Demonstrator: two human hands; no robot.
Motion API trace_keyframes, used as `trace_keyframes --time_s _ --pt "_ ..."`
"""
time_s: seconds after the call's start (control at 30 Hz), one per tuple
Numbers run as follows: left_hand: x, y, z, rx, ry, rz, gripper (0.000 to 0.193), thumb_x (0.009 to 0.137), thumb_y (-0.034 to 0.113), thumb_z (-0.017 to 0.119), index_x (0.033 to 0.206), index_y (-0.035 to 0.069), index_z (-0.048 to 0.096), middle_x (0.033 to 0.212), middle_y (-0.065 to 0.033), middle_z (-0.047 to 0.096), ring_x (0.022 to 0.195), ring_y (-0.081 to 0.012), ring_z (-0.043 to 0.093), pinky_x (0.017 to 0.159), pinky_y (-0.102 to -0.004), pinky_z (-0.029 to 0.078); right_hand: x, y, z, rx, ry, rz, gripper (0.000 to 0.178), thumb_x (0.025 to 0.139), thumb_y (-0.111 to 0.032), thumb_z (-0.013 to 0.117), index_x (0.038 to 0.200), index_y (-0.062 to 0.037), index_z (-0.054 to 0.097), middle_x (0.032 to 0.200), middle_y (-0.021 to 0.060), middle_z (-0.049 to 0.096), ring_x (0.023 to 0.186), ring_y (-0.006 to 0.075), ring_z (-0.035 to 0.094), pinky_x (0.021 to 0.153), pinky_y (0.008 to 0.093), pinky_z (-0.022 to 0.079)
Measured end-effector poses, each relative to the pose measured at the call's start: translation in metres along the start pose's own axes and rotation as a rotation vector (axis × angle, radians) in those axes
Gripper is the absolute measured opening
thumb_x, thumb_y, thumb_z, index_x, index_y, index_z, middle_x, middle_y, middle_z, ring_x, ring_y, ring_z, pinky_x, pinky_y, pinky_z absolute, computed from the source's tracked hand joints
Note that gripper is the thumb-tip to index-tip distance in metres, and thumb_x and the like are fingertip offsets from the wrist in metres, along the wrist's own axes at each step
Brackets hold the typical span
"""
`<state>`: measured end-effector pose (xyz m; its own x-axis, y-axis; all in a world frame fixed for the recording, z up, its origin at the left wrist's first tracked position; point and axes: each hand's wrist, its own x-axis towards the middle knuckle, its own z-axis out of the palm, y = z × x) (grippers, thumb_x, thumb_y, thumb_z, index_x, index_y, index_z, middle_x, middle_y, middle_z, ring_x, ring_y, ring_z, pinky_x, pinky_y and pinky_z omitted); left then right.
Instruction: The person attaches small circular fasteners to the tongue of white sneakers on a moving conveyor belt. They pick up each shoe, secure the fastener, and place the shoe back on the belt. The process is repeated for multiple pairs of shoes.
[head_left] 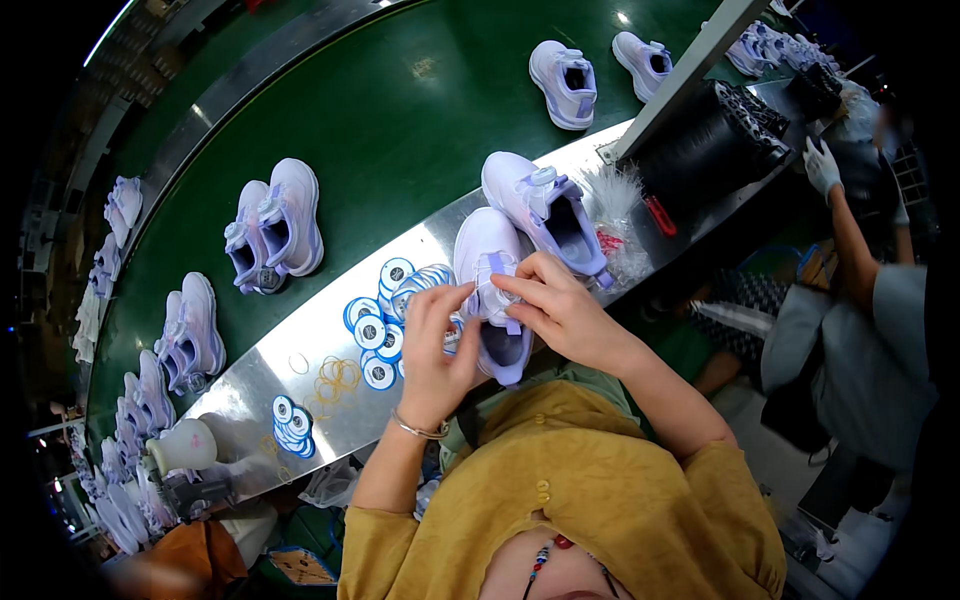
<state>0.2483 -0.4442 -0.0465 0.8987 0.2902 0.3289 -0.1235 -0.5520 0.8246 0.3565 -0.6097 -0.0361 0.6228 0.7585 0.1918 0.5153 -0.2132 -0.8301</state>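
Note:
A pale lavender sneaker (486, 235) sits on the metal ledge in front of me, its toe pointing away and its heel toward my body. My left hand (438, 335) is at the left side of its tongue, thumb and fingers bent near the lacing. From the right, my right hand (560, 305) reaches over the same tongue with thumb and forefinger close together. Whatever lies between the fingertips is too small to make out. Just right of it stands a matching sneaker (515, 175) with a round dial on its tongue, touched by neither hand.
Round blue-and-white tags (370, 331) and tan rubber bands (338, 378) lie left on the metal ledge (262, 362). Beyond runs a green conveyor (400, 120) carrying several sneaker pairs (292, 215). A metal post (690, 80) and red-handled tool (660, 215) are right. A gloved co-worker (823, 168) sits farther right.

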Motion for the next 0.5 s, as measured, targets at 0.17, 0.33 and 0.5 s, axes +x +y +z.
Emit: trace_keyframes --time_s 0.17,0.33,0.5 --pt "0.027 0.013 -0.002 0.01 -0.051 -0.034 0.021 0.08 0.001 0.068 0.099 -0.001 0.06 0.088 -0.0122 0.058 0.081 -0.0231 0.058 0.063 -0.0292 0.049 0.009 0.0 -0.008 -0.138 -0.04 0.061 0.034 0.081 -0.019 0.071 0.111 -0.0042 0.064 0.09 0.0105 0.051 0.088 0.0297 0.052 0.079 0.0377 0.042" --pt "0.011 0.028 0.001 0.12 0.02 -0.111 0.015 0.079 0.002 0.07 0.091 0.001 0.059 0.077 -0.0095 0.057 0.064 -0.0208 0.056 0.056 -0.029 0.046 0.012 -0.008 -0.015 -0.156 -0.112 0.051 0.035 0.083 -0.021 0.068 0.114 -0.0049 0.062 0.093 0.0134 0.051 0.091 0.0308 0.053 0.079 0.0385 0.043" --pt "-0.012 0.034 0.022 0.17 -0.029 -0.062 0.016 0.078 0.002 0.073 0.09 0.003 0.063 0.07 -0.0073 0.058 0.056 -0.017 0.057 0.05 -0.0276 0.045 0.026 -0.003 -0.023 -0.27 -0.318 -0.105 0.036 0.082 -0.021 0.068 0.113 -0.0045 0.061 0.095 0.0157 0.053 0.093 0.0323 0.053 0.079 0.04 0.044"
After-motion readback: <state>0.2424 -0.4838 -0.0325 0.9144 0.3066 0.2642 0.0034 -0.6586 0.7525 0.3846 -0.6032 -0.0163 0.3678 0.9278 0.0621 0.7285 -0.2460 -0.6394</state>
